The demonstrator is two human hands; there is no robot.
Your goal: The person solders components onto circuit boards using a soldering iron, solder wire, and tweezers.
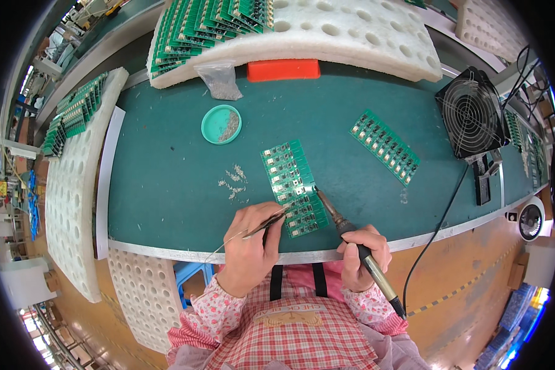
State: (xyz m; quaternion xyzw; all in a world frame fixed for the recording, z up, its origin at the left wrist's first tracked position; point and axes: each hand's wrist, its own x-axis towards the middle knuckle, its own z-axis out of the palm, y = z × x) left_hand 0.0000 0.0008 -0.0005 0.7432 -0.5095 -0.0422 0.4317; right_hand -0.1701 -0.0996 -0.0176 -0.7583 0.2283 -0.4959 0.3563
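Note:
A green circuit board panel [295, 179] with rows of small white and black parts lies on the green mat in front of me. My right hand [365, 253] is closed around a soldering iron [351, 231], its tip at the panel's right edge near the middle rows. My left hand [253, 243] is at the panel's lower left, its fingers closed on dark tweezers [267, 224]. A thin wire [219, 248], like solder, trails from the same hand. Left of the panel lie scattered tiny metallic pieces [233, 182]. A round teal dish [214, 129] holds more of them.
Another green panel [385, 147] lies to the right, near a black fan [472, 114]. White foam racks [351, 31] hold upright boards at the back and left. A red block [283, 70] and a plastic bag [221, 81] are at the back. The iron's cord [441, 225] hangs right.

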